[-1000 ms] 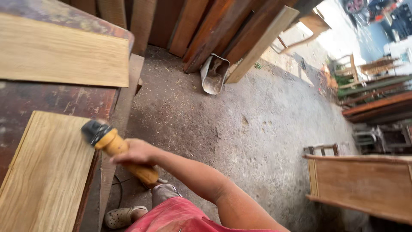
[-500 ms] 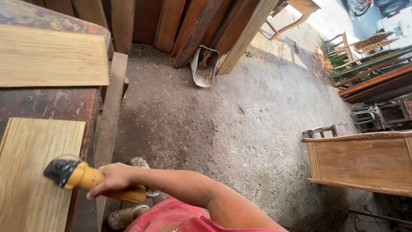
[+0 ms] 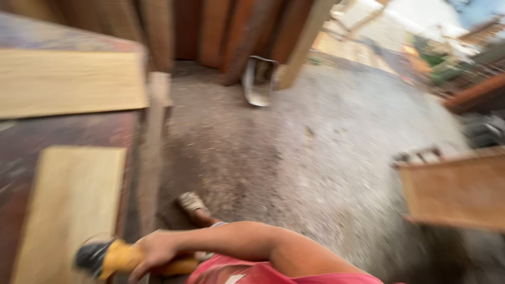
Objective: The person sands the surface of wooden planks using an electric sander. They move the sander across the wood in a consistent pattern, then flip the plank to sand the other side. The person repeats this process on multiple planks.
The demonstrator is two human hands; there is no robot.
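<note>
1. Bench [image 3: 63,131], dark and worn, carries two pale boards.
2. Near board [image 3: 68,210] lies flat under the tool; it looks evenly pale, though blur hides how much is sanded.
3. Right hand [image 3: 155,252] is wrapped tight around the yellow power tool [image 3: 113,259].
4. Left hand is out of sight.

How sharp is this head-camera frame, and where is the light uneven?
Head view: motion blur smears everything, including the right hand gripping the yellow-and-black tool over the pale board; the far upper right is washed out by daylight; the concrete floor is evenly lit.
</note>
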